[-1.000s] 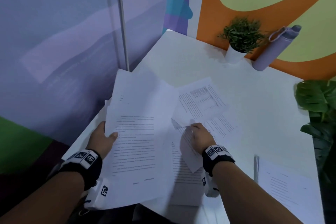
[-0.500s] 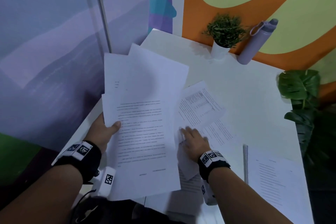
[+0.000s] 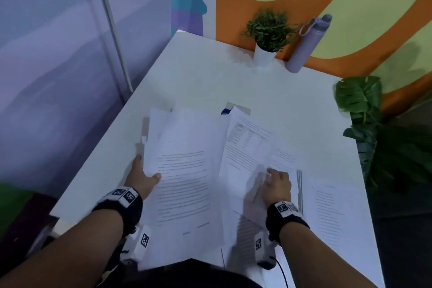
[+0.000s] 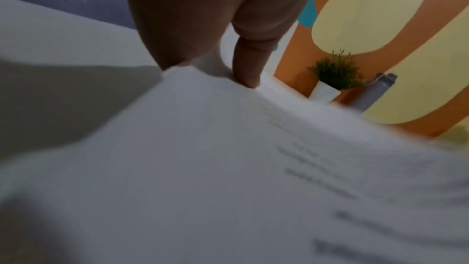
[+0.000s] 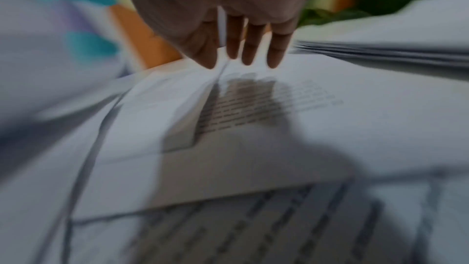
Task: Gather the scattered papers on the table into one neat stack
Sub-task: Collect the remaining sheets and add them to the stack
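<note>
My left hand (image 3: 149, 176) grips a bundle of printed papers (image 3: 187, 170) by its left edge, thumb on top and fingers hidden underneath; the bundle lies low over the white table (image 3: 233, 82). In the left wrist view the thumb (image 4: 247, 75) presses on the bundle (image 4: 228, 168). My right hand (image 3: 271, 175) rests on loose overlapping sheets (image 3: 247, 145) just right of the bundle. Its straight fingers (image 5: 276, 55) point down onto a sheet (image 5: 330, 117), and one sheet's edge rises between them. A squared stack (image 3: 334, 213) lies to the right of that hand.
A small potted plant (image 3: 266, 37) and a lilac bottle (image 3: 306, 47) stand at the table's far edge against the painted wall. A big-leafed plant (image 3: 364, 110) stands off the right side. Something blue (image 3: 225, 111) peeks from under the papers.
The bundle in my left hand has come down from a raised tilt to nearly flat over the table. My right hand has slid rightward across the loose sheets toward the squared stack.
</note>
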A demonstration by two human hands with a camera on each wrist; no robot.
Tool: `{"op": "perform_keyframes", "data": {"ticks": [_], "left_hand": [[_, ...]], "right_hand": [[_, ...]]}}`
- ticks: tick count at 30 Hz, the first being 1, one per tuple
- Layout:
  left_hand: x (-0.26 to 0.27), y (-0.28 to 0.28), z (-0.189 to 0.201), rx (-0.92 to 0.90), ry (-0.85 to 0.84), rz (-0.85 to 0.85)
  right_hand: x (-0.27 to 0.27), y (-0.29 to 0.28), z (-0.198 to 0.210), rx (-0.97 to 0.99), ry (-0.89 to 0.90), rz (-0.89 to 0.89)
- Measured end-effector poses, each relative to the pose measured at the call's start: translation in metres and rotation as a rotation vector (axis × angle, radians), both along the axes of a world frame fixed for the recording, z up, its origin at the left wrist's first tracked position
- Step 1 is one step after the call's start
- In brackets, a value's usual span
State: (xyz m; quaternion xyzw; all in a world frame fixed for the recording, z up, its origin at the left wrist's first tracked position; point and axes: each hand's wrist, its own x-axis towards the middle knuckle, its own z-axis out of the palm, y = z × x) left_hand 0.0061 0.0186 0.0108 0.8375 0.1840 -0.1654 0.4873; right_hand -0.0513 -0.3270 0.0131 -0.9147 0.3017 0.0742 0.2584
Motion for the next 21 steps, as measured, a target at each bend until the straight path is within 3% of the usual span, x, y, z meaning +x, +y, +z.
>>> {"op": "perform_keyframes", "data": {"ticks": [2, 6, 9, 13, 16, 19, 21], "left_hand": [[0.001, -0.013, 0.005, 0.059, 0.021, -0.042], [0.008, -0.027, 0.026, 0.046, -0.037, -0.134], [0.01, -0.03, 0.047, 0.13, -0.157, -0.17], [0.014, -0.029, 0.083, 0.407, -0.474, -0.167], [0.022, -0.029, 0.109, 0.306, -0.603, -0.005], [0.031, -0.026, 0.117, 0.07, -0.538, 0.151], [0.033, -0.025, 0.106, 0.006, -0.461, 0.159]], "right_hand": [[-0.005, -0.011, 0.002, -0.021, 0.105, -0.171], [-0.006, -0.013, 0.001, -0.064, 0.323, -0.083], [-0.008, -0.006, -0.002, -0.015, 0.373, 0.142], [-0.009, 0.007, 0.002, -0.035, 0.385, 0.386], [-0.007, 0.018, 0.002, -0.058, 0.384, 0.488], [-0.005, 0.022, -0.002, 0.005, 0.311, 0.535], [-0.003, 0.024, -0.002, 0.058, 0.176, 0.466]]}}
